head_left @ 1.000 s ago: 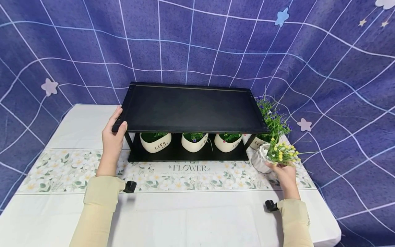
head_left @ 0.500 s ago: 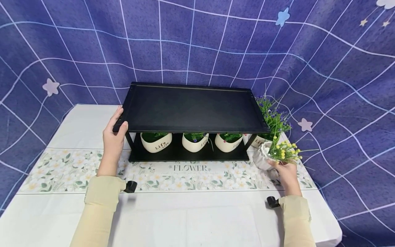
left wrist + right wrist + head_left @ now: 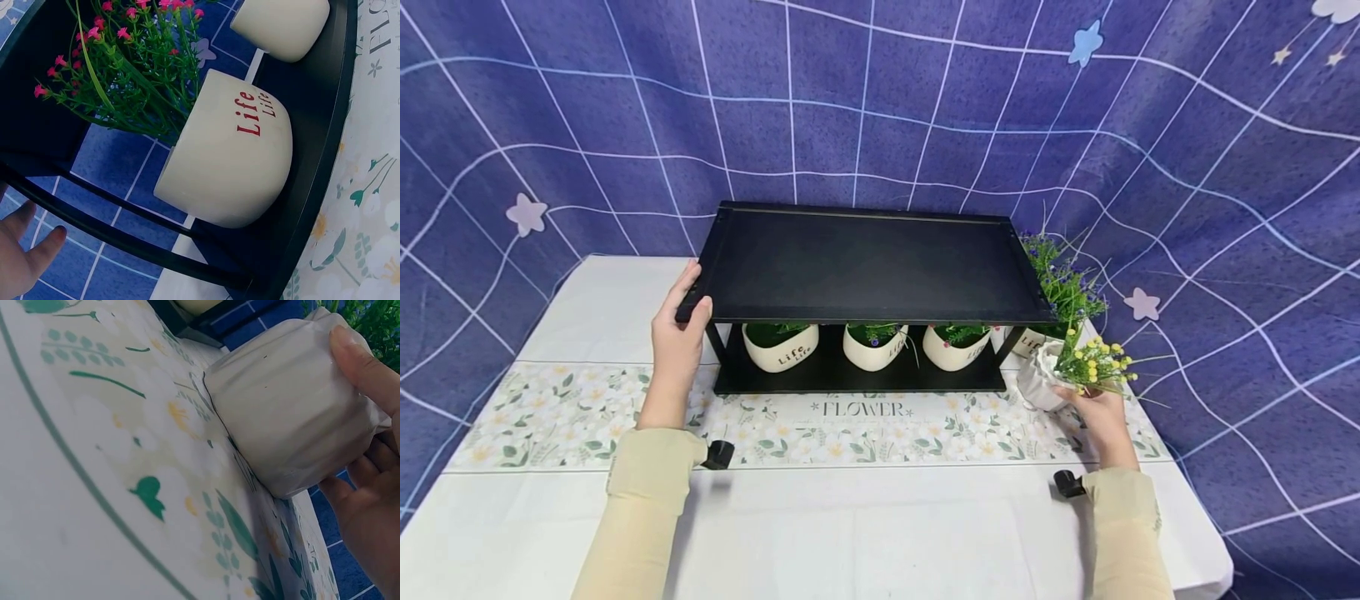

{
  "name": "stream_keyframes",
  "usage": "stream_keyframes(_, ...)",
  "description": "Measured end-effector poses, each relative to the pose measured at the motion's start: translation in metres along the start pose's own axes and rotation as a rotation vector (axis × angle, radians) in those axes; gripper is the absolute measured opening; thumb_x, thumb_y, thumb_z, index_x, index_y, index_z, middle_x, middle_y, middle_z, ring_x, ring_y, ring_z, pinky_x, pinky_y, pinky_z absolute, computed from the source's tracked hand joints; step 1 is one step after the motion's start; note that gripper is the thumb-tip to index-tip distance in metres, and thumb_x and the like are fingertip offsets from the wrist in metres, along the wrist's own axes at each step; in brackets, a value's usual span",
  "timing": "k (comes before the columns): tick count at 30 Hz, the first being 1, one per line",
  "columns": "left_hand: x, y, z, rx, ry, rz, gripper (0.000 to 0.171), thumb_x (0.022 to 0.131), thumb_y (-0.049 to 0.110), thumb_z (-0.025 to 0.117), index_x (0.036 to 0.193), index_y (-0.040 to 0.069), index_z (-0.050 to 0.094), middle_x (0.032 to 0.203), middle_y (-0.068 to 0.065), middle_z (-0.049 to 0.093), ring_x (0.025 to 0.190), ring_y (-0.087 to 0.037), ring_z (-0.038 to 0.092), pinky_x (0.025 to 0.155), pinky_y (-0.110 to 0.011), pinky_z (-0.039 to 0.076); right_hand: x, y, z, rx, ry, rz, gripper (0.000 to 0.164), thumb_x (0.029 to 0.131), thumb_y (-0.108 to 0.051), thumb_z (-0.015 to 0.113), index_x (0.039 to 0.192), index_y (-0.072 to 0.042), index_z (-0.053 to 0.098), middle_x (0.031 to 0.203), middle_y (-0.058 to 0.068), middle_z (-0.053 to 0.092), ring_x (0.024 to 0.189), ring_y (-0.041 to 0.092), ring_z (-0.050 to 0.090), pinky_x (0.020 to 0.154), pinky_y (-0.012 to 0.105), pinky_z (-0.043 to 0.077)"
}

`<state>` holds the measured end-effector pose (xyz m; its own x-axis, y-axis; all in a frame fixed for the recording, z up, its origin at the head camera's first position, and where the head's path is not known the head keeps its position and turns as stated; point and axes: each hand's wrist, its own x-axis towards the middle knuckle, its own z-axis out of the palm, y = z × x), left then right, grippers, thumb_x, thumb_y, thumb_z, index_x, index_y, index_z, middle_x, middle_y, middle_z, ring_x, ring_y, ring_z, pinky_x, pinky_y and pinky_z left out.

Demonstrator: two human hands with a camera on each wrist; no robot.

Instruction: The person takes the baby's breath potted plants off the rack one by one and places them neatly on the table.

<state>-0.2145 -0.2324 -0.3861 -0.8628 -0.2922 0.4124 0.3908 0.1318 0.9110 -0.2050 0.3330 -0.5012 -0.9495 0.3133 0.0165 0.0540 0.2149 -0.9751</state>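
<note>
While my left hand [image 3: 676, 333] grips the rack [image 3: 865, 267] by a corner, my right hand [image 3: 1099, 415] holds the white pot [image 3: 1037, 383] at the tabletop [image 3: 880, 533], right of the rack; holding it level should spare its flowers [image 3: 1099, 362].

Head: highest and farthest of the three; above the near side of the table [image 3: 857, 533], facing forward and down. Takes in the shelf [image 3: 865, 267], left hand [image 3: 677, 337], right hand [image 3: 1099, 421] and curtain [image 3: 850, 108]. Left wrist: close, at the shelf's left end, looking in, strongly rolled; shares the left pot [image 3: 231, 156] and left hand with head. Right wrist: close, low over the runner [image 3: 169, 437], rolled; shares the white pot [image 3: 281, 400] and right hand with head. Runner common to all three.
</note>
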Motion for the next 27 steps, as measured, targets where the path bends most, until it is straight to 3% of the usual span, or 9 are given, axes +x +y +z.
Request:
stream_keyframes(6, -0.001, 0.002, 0.001, 0.012, 0.001, -0.004, 0.046, 0.096, 0.001, 0.049, 0.141, -0.007, 0.044, 0.154, -0.021, 0.035, 0.145, -0.02, 0.033, 0.107, -0.006, 0.034, 0.001, 0.001, -0.003, -0.054, -0.017, -0.019, 0.04, 0.082, -0.009, 0.077, 0.11, -0.027, 0.054, 0.093, -0.027, 0.061, 0.087, -0.008, 0.057, 0.075, 0.005, 0.049)
stream_keyframes(9, -0.001, 0.002, 0.001, 0.01, 0.002, -0.007, 0.046, 0.096, 0.0, 0.049, 0.141, -0.007, 0.044, 0.154, -0.019, 0.035, 0.145, -0.021, 0.032, 0.108, -0.007, 0.034, 0.001, -0.001, -0.003, -0.04, -0.033, -0.029, 0.042, 0.082, -0.005, 0.075, 0.114, -0.022, 0.054, 0.097, -0.024, 0.061, 0.091, -0.007, 0.057, 0.077, 0.006, 0.049)
stream_keyframes(13, -0.001, 0.003, 0.001, 0.009, 0.002, -0.011, 0.046, 0.096, 0.001, 0.049, 0.141, -0.007, 0.044, 0.155, -0.018, 0.035, 0.146, -0.021, 0.032, 0.108, -0.007, 0.034, -0.001, -0.008, -0.005, -0.132, -0.047, 0.008, 0.058, 0.085, -0.013, 0.074, 0.137, -0.01, 0.047, 0.127, -0.004, 0.061, 0.117, 0.001, 0.055, 0.091, 0.005, 0.046)
stream_keyframes(16, 0.0, 0.001, 0.0, 0.002, 0.0, -0.008, 0.046, 0.096, 0.001, 0.049, 0.141, -0.007, 0.044, 0.155, -0.019, 0.035, 0.146, -0.021, 0.032, 0.108, -0.007, 0.034, -0.005, -0.019, -0.009, -0.188, -0.023, 0.018, 0.072, 0.088, -0.014, 0.071, 0.149, -0.005, 0.035, 0.146, 0.01, 0.047, 0.131, 0.005, 0.045, 0.098, 0.002, 0.038)
stream_keyframes(18, 0.001, -0.002, 0.0, -0.003, -0.002, -0.005, 0.046, 0.096, 0.0, 0.049, 0.141, -0.007, 0.044, 0.155, -0.019, 0.035, 0.145, -0.021, 0.033, 0.108, -0.007, 0.034, -0.009, -0.028, -0.013, -0.136, 0.007, 0.005, 0.074, 0.089, -0.006, 0.067, 0.152, -0.007, 0.029, 0.151, 0.012, 0.04, 0.132, 0.006, 0.044, 0.099, 0.003, 0.038)
stream_keyframes(21, 0.003, -0.011, -0.002, -0.008, -0.002, -0.005, 0.046, 0.096, 0.0, 0.05, 0.141, -0.004, 0.045, 0.155, -0.017, 0.035, 0.145, -0.019, 0.033, 0.108, -0.007, 0.034, -0.013, -0.043, -0.019, 0.026, 0.05, -0.069, 0.08, 0.086, 0.008, 0.064, 0.154, -0.011, 0.027, 0.154, 0.003, 0.039, 0.129, 0.002, 0.044, 0.101, 0.005, 0.038)
stream_keyframes(24, 0.007, -0.022, -0.005, -0.012, 0.004, -0.015, 0.046, 0.096, 0.001, 0.05, 0.142, -0.001, 0.046, 0.156, -0.013, 0.036, 0.145, -0.017, 0.033, 0.109, -0.007, 0.034, -0.017, -0.062, -0.026, 0.147, 0.034, -0.17, 0.087, 0.083, 0.016, 0.063, 0.155, -0.011, 0.022, 0.16, -0.002, 0.03, 0.145, 0.006, 0.03, 0.118, 0.015, 0.024)
stream_keyframes(27, 0.01, -0.028, -0.006, -0.02, 0.01, -0.024, 0.047, 0.095, 0.002, 0.052, 0.142, -0.001, 0.046, 0.156, -0.012, 0.036, 0.146, -0.016, 0.032, 0.109, -0.008, 0.034, -0.021, -0.083, -0.03, 0.182, 0.029, -0.257, 0.088, 0.082, 0.017, 0.063, 0.154, -0.008, 0.021, 0.161, 0.003, 0.026, 0.151, 0.012, 0.016, 0.124, 0.023, 0.008)
